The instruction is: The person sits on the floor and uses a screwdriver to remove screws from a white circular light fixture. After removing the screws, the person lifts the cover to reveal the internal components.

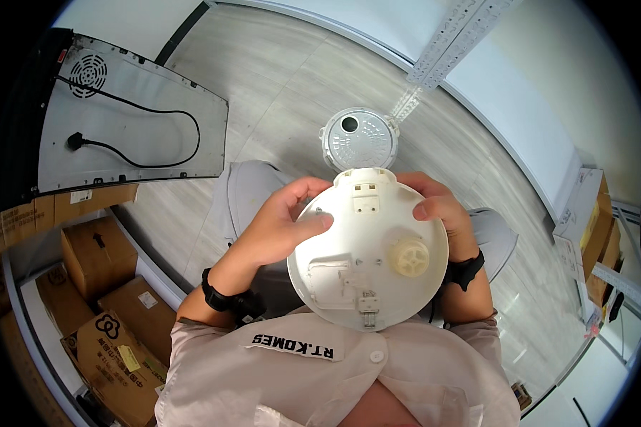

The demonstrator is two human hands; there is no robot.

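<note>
Both my hands hold a round white plastic appliance lid (342, 249) in front of my chest. My left hand (285, 220) grips its far left edge, thumb lying on the face and fingers behind. My right hand (434, 210) grips the far right edge in the same way. The face shows a hinge-like tab at the far rim, a cream-coloured round vent piece (409, 257) on the right and a small metal latch (368, 302) near the close rim. Beyond the lid, a round silver metal plate with a dark hole (360, 139) rests low near the floor; its underside is hidden.
At the far left stands a large grey metal panel (139, 117) with a round vent grille and a black power cord (196, 135). Cardboard boxes (100, 260) sit on a shelf at the left. More cartons (580, 242) stand on the right, and a perforated metal post (452, 43) rises ahead.
</note>
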